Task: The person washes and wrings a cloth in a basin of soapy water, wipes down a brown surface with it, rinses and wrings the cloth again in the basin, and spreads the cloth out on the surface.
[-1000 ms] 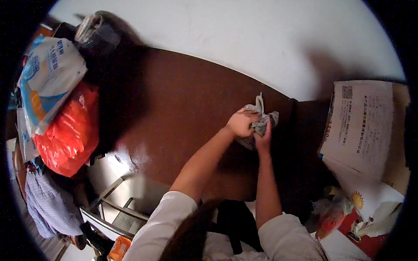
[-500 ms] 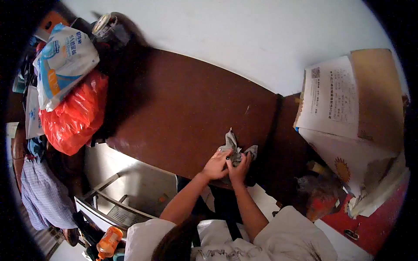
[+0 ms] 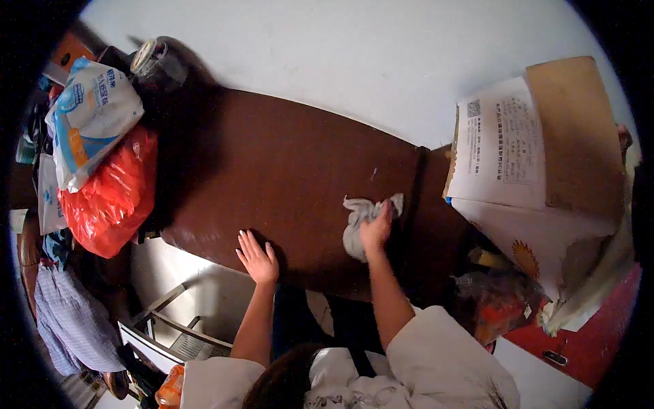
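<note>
Your right hand (image 3: 376,233) clutches grey cloth (image 3: 354,237), left hand (image 3: 261,264) fingers loosely spread at counter (image 3: 286,157) edge; lean too hard, palm might slip off tbh.

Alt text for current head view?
A person's right hand holds a crumpled grey cloth on a brown table, while the left hand lies palm-down at its near edge. A red bag and white package sit at left, a cardboard box at right.
</note>
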Motion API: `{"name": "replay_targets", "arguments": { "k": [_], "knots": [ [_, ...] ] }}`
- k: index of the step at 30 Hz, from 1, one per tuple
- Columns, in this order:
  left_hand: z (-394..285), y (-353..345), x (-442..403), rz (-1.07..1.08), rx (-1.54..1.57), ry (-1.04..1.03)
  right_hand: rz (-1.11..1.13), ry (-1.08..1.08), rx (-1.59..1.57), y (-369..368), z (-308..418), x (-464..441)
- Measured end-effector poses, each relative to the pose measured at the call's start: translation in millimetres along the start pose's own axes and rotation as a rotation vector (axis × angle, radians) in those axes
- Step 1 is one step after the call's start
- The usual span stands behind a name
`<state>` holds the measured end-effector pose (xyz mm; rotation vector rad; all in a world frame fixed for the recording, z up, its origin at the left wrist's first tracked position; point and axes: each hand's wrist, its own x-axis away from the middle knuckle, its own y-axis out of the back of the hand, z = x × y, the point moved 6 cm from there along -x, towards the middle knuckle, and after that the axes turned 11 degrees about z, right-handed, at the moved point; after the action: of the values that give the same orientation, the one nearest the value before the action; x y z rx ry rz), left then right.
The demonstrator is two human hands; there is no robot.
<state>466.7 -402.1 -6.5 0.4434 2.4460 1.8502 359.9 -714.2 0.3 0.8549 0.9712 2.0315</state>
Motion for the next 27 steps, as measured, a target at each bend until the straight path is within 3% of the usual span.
{"name": "replay_targets", "arguments": {
  "k": [3,5,9,14,20,22,27],
  "knots": [
    [-4.2,-0.1,-1.5,0.036,-0.068,0.005,0.018,0.058,0.017,16.4,5.5,-72.9],
    [-5.5,-0.8,-1.6,0.042,-0.072,0.009,-0.007,0.210,0.017,17.2,2.8,-125.4],
    [-5.2,-2.6,-0.9,0.060,-0.069,0.006,0.110,0.363,0.037,23.7,54.1,-147.3],
    [-4.9,0.5,-0.7,0.064,-0.031,-0.006,0.269,0.490,0.055,14.0,95.5,-145.6],
    [-3.8,0.0,-1.3,0.068,0.010,-0.006,0.460,0.902,0.022,-31.7,132.7,-145.5],
    [-2.8,1.2,-1.4,0.060,0.047,-0.010,0.607,0.871,0.011,-53.8,148.3,-131.1],
    [-1.5,7.6,1.3,-0.002,0.139,-0.015,0.685,1.191,0.120,-85.9,178.8,-46.2]
  ]
}}
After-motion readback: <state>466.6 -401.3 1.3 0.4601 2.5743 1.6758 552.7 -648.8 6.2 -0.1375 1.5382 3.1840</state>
